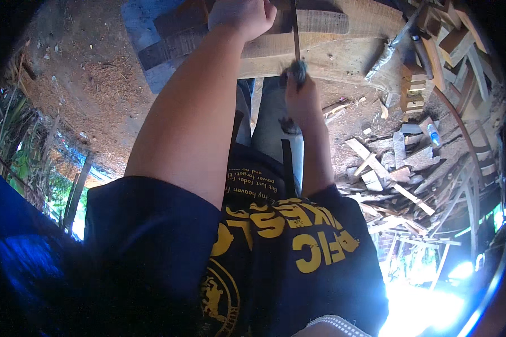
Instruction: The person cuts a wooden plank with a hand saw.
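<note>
At the top edge, my left hand (pixel 240 16) rests over the wooden pieces with its fingers curled. Whatever lies under those fingers is hidden. My right hand (pixel 305 96) is wrapped around the dark handle of a long narrow-bladed tool (pixel 296 39); I cannot tell whether it is a saw or a file. Its blade points away from me across a thick curved piece of wood (pixel 320 22). Beneath lies a broad wooden slab (pixel 343 63), close in front of my legs. More cut wood (pixel 163 50) sits left of my left hand.
A pale stick (pixel 383 56) lies on the slab's right side. Stacked curved wood pieces (pixel 461 45) stand at the far right. Offcuts (pixel 385 174) and a plastic bottle (pixel 433 135) litter the ground to the right. Sawdust (pixel 109 76) covers the dirt on the left.
</note>
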A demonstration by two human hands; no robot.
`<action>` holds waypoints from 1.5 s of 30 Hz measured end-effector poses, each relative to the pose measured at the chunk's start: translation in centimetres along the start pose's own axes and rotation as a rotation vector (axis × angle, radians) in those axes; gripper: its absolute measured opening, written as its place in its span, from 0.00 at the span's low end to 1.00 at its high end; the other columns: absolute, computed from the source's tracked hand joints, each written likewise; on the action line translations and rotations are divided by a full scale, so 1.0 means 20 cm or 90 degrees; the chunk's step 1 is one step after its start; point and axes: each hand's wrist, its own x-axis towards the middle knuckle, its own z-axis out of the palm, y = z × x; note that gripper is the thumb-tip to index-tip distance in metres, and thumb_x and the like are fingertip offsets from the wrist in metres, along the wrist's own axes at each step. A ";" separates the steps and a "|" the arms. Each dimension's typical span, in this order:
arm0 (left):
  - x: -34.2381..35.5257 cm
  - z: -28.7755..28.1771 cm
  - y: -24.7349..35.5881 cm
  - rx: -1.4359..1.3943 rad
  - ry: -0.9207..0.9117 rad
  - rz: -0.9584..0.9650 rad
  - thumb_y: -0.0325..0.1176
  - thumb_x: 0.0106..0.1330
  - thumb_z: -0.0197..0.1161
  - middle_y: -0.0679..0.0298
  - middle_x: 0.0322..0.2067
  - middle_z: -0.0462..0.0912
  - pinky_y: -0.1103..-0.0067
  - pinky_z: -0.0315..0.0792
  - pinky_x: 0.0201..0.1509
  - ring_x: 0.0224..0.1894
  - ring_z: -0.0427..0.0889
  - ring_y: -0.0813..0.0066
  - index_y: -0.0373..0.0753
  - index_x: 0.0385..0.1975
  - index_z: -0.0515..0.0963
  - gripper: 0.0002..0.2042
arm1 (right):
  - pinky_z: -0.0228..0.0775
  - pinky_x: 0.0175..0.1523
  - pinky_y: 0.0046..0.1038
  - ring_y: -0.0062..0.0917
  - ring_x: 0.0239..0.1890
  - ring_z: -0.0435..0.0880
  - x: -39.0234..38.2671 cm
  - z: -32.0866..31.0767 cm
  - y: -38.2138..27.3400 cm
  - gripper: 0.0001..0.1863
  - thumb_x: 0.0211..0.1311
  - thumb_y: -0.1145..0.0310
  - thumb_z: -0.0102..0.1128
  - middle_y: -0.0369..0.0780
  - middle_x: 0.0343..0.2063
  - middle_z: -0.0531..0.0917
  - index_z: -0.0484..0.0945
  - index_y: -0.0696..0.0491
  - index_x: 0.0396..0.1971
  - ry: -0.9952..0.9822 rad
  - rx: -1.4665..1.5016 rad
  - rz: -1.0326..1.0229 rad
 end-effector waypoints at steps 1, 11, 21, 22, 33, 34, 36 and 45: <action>-0.01 -0.01 -0.01 -0.001 -0.010 -0.005 0.46 0.65 0.43 0.50 0.26 0.83 0.61 0.77 0.38 0.31 0.83 0.51 0.34 0.24 0.81 0.23 | 0.73 0.44 0.40 0.47 0.41 0.82 -0.08 0.00 0.07 0.18 0.65 0.59 0.51 0.55 0.32 0.82 0.76 0.60 0.42 0.030 0.025 -0.047; -0.01 0.00 0.01 -0.004 0.012 -0.019 0.46 0.65 0.44 0.50 0.28 0.83 0.61 0.77 0.39 0.33 0.83 0.52 0.34 0.26 0.81 0.23 | 0.73 0.42 0.42 0.49 0.40 0.82 -0.04 -0.02 -0.03 0.19 0.64 0.58 0.52 0.56 0.30 0.82 0.77 0.61 0.37 -0.011 -0.021 0.041; -0.01 0.00 0.05 -0.001 0.022 0.016 0.45 0.65 0.43 0.48 0.29 0.82 0.61 0.76 0.40 0.34 0.82 0.51 0.34 0.26 0.81 0.23 | 0.72 0.46 0.42 0.50 0.42 0.81 0.07 -0.03 -0.05 0.19 0.64 0.58 0.52 0.57 0.34 0.81 0.75 0.62 0.40 -0.017 0.050 -0.013; -0.01 0.00 0.03 -0.004 0.025 0.009 0.45 0.65 0.43 0.48 0.29 0.82 0.61 0.76 0.40 0.34 0.82 0.51 0.33 0.26 0.81 0.23 | 0.72 0.47 0.42 0.50 0.42 0.81 0.01 0.00 0.01 0.20 0.64 0.58 0.52 0.56 0.33 0.81 0.75 0.62 0.40 -0.015 0.005 0.031; -0.05 -0.02 0.05 0.024 -0.018 -0.038 0.45 0.66 0.42 0.48 0.27 0.82 0.61 0.76 0.39 0.32 0.83 0.52 0.32 0.24 0.81 0.24 | 0.72 0.43 0.44 0.51 0.40 0.81 -0.05 -0.02 -0.05 0.17 0.65 0.60 0.49 0.56 0.32 0.81 0.76 0.60 0.39 -0.031 0.061 -0.019; -0.03 -0.03 0.05 0.020 -0.001 -0.025 0.45 0.66 0.42 0.48 0.27 0.82 0.61 0.76 0.40 0.32 0.83 0.52 0.32 0.24 0.81 0.24 | 0.72 0.42 0.43 0.50 0.39 0.82 -0.15 0.02 0.09 0.17 0.65 0.60 0.49 0.55 0.31 0.81 0.76 0.60 0.39 0.004 0.033 -0.026; -0.02 -0.04 0.04 0.025 -0.001 -0.028 0.45 0.66 0.42 0.48 0.27 0.82 0.62 0.76 0.40 0.32 0.83 0.52 0.32 0.24 0.81 0.24 | 0.73 0.41 0.43 0.49 0.38 0.82 -0.18 0.05 0.18 0.17 0.65 0.60 0.49 0.55 0.31 0.82 0.76 0.60 0.39 0.028 0.008 -0.039; -0.03 -0.03 0.05 0.024 -0.020 -0.017 0.46 0.66 0.43 0.50 0.29 0.83 0.63 0.77 0.41 0.34 0.83 0.52 0.34 0.28 0.81 0.23 | 0.73 0.46 0.42 0.48 0.44 0.81 0.04 -0.01 -0.06 0.17 0.64 0.60 0.52 0.55 0.31 0.82 0.76 0.60 0.38 -0.012 0.107 -0.011</action>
